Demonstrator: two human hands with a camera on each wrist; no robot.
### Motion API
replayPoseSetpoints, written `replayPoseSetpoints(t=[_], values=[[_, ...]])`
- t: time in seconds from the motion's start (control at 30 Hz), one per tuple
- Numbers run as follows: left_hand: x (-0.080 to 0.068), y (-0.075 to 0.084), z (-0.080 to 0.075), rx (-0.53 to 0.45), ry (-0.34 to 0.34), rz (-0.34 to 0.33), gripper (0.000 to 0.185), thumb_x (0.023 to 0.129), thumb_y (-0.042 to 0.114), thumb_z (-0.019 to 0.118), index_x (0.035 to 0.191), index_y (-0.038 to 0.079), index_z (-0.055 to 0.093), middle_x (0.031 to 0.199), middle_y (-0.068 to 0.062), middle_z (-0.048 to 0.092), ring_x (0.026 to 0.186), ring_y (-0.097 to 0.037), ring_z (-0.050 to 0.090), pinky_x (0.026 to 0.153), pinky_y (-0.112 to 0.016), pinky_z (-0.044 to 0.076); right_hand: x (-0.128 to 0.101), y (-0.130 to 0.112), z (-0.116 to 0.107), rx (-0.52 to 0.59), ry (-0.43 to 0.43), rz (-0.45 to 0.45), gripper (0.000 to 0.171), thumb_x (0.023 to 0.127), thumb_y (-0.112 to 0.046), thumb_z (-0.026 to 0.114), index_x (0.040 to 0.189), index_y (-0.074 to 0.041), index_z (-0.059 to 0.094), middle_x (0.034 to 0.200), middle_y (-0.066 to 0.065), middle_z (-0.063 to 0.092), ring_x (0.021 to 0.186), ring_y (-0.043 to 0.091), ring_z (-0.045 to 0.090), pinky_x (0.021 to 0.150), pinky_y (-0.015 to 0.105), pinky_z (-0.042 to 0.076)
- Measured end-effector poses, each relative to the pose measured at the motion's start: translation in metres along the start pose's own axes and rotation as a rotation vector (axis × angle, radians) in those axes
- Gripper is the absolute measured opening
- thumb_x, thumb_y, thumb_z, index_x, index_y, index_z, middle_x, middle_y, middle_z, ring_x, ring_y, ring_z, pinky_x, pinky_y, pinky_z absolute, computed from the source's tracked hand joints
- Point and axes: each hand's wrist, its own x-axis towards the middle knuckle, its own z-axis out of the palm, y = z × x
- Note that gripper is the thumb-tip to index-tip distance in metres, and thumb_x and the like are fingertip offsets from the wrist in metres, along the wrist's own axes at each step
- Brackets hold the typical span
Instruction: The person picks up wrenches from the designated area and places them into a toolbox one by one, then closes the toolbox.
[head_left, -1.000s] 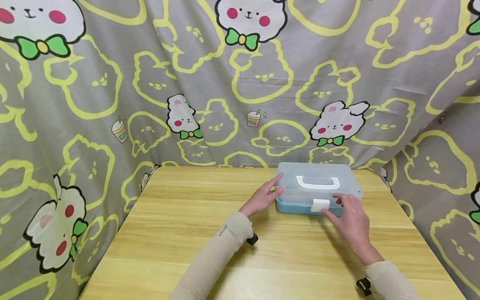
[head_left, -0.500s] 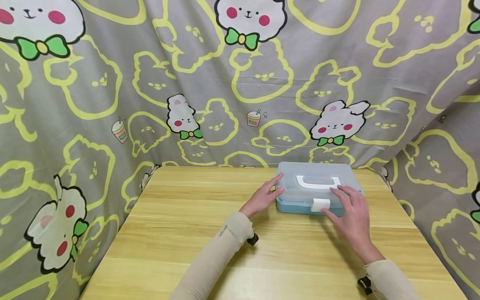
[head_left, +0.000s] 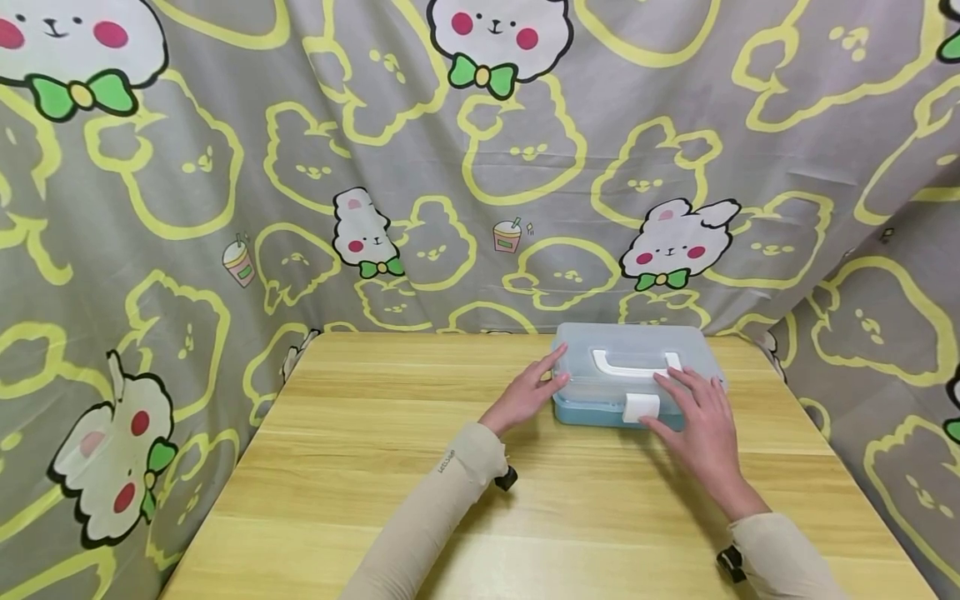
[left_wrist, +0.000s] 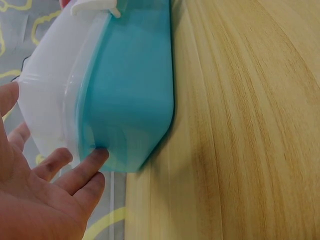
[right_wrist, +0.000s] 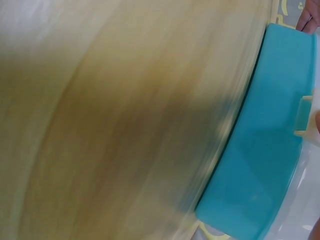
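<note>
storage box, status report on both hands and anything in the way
Left hand open, fingertips on storage box end. Right hand open, fingers on lid beside white latch. Nothing blocking.

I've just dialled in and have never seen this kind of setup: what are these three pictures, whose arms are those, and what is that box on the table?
There is no machine here: a person works with two bare hands, wearing beige sleeves. The big picture comes from a camera on the person's head, looking down at a wooden table with a cartoon-print cloth hung behind it. The other two come from cameras strapped to each wrist, so they show the same box from very close.

The only thing on the table is a plastic box with a teal base, a cloudy clear lid, a white handle and a white latch at the front.

The left hand rests with straight fingers against the box's left end. The right hand lies over the lid's front edge, beside the latch. Neither hand lifts anything.
</note>
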Motion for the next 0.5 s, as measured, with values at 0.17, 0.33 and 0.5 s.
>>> replayPoseSetpoints(t=[0.17,0.33,0.5], values=[[0.001,-0.001,0.0,0.001,0.0,0.003,0.059,0.106,0.062,0.043,0.16,0.056,0.019,0.17,-0.006,0.028,0.141,-0.037,0.052,0.12,-0.054,0.039,0.0,0.004,0.0,-0.004,0.002,-0.036,0.077,0.07,-0.038,0.089,0.136,-0.008,0.064,0.141,0.023,0.058,0.136,0.047,0.044,0.127,0.059,0.018],[0.001,-0.001,0.0,-0.004,-0.003,0.005,0.06,0.105,0.063,0.043,0.159,0.057,0.019,0.17,-0.005,0.028,0.141,-0.037,0.051,0.12,-0.053,0.039,0.003,0.009,0.0,-0.026,0.006,-0.145,0.085,0.093,-0.075,0.052,0.137,-0.002,0.063,0.138,0.025,0.06,0.133,0.047,0.048,0.121,0.062,0.028],[0.001,-0.001,0.0,0.002,-0.004,0.003,0.06,0.105,0.064,0.043,0.159,0.058,0.018,0.17,-0.005,0.028,0.141,-0.037,0.052,0.12,-0.054,0.038,0.006,0.011,-0.001,-0.044,0.014,-0.234,0.083,0.097,-0.073,0.045,0.136,-0.002,0.064,0.134,0.022,0.064,0.128,0.045,0.054,0.115,0.062,0.035]])
